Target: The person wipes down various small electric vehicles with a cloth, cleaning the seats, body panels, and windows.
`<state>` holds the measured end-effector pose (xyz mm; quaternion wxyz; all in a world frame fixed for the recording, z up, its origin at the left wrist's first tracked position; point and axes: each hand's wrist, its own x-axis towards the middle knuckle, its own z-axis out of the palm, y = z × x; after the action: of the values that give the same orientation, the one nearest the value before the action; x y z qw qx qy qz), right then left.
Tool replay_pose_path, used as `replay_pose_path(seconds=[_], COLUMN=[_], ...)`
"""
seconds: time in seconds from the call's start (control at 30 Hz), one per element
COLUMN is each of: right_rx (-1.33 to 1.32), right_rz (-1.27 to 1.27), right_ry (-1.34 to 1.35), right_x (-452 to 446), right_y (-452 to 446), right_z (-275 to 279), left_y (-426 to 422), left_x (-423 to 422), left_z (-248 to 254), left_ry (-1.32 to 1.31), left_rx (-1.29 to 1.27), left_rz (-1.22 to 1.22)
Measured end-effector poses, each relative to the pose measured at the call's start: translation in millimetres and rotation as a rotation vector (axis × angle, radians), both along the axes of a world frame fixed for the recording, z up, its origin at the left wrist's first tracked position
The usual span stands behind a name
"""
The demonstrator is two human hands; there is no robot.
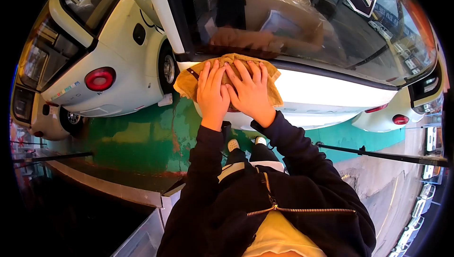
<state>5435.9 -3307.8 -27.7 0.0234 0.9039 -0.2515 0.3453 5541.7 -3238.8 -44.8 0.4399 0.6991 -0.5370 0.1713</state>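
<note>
A brown cloth towel (189, 87) lies spread against the white rear of a car (312, 91), just under its dark rear window (302, 30). My left hand (213, 94) rests flat on the towel, fingers stretched out and pointing up. Beside it my right hand (250, 89) presses flat on the same towel with its fingers spread. The two thumbs overlap or nearly touch; I cannot tell which. Part of the car's body behind the towel is hidden. The window glass reflects my arms.
Another white car (118, 77) with a round red tail light (100, 78) stands close on the left. A further white car (402, 110) is on the right. Green floor (142, 139) lies below, and a black barrier strap (378, 154) crosses at the right.
</note>
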Motion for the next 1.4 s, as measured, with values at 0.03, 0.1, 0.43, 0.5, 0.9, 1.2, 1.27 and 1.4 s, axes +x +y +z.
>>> replay_pose_path(seconds=[0.03,0.1,0.43,0.5,0.9,1.2,1.27,1.4], right_rx=[0.034,0.057,-0.044,-0.082,-0.082,-0.007,0.086,0.126], right_rz=[0.030,0.042,0.124,0.141,0.084,-0.415,-0.404,-0.398], right_ry=[-0.014,-0.017,-0.219,-0.193,-0.136,-0.159,-0.231,-0.386], right_x=[2,5,-8,-19,-281,-501,-509,-487], right_y=[1,-3,-14,-21,-159,-264,-270,-265], right_z=[2,0,-21,-23,-18,-6,-11,-24], left_y=[-1,-3,-23,-25,-138,-284,-290,-273], left_x=[2,6,-24,-30,-257,-463,-480,-465], left_z=[0,-5,-20,-18,-9,-6,-9,-24], left_ry=[0.098,0.085,0.103,0.095,-0.149,-0.295,-0.273,-0.280], left_rx=[-0.036,-0.045,-0.058,-0.046,0.107,0.080,0.074,0.159], left_rz=[0.008,0.035,0.204,0.252,0.020,-0.506,-0.517,-0.532])
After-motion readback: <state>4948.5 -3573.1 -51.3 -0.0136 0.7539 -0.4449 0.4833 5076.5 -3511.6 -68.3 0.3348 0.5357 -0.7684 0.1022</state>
